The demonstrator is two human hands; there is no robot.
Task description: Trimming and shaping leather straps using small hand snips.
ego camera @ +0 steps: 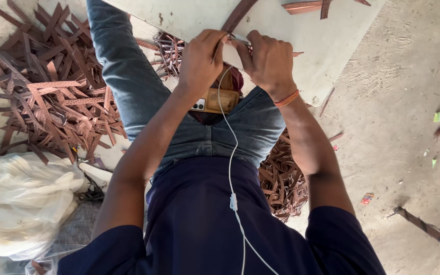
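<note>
Brown leather strap [238,15] lies on pale board [327,46], long axis diagonal, running from hands up toward top right edge of view. Near end sits at board's near edge, between both hands. Left hand [202,56] and right hand [267,58] curled knuckles-up, fingertips pinching strap end from either side. Forearms converge over lap. Phone [215,102] rests on thighs. Heap of strap offcuts [52,97] on floor, left.

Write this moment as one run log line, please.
left hand: pinching long brown leather strap | right hand: pinching same strap | surface: pale flat board on lap | left side: pile of brown leather strips
</note>
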